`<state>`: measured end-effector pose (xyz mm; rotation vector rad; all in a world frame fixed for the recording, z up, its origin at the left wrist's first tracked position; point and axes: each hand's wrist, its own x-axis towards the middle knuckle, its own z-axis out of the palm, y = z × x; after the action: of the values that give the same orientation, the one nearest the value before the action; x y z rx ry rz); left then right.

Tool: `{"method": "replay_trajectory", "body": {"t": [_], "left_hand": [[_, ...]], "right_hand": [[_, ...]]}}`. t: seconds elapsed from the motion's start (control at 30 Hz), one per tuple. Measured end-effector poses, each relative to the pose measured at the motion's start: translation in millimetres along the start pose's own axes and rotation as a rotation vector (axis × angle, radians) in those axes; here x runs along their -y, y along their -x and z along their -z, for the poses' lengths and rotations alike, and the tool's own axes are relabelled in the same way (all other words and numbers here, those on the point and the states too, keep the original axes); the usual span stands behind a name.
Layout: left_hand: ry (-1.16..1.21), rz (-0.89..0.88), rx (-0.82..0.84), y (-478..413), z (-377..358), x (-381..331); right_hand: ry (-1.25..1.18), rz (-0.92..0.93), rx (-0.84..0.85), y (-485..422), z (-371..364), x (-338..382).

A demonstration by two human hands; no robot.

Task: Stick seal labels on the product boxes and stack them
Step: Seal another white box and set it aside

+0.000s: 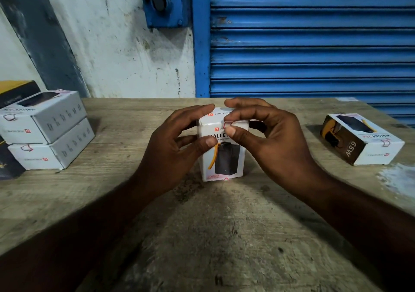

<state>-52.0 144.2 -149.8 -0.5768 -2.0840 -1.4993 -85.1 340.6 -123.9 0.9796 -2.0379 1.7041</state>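
We are sealing an upright product box (222,152) at the middle of the bench (224,235).
Our left hand (177,148) is gripping its left side, thumb across the front. Our right hand (269,134) is pinching the seal label (228,124) over its top front edge. Two stacked boxes (45,132) are lying far left, a lone box (363,139) far right.

A worn wooden table (224,235) fronts a blue roller shutter (314,44) — stained white wall (112,44) beside it.
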Motion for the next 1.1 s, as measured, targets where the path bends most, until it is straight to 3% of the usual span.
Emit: {"method": "replay_trajectory", "body": {"t": [1.1], "left_hand": [[-0.027, -0.017, 0.004, 0.7, -1.1, -3.5]], "right_hand": [[0.093, 0.033, -0.020, -1.1, -0.4, 1.2]]}}
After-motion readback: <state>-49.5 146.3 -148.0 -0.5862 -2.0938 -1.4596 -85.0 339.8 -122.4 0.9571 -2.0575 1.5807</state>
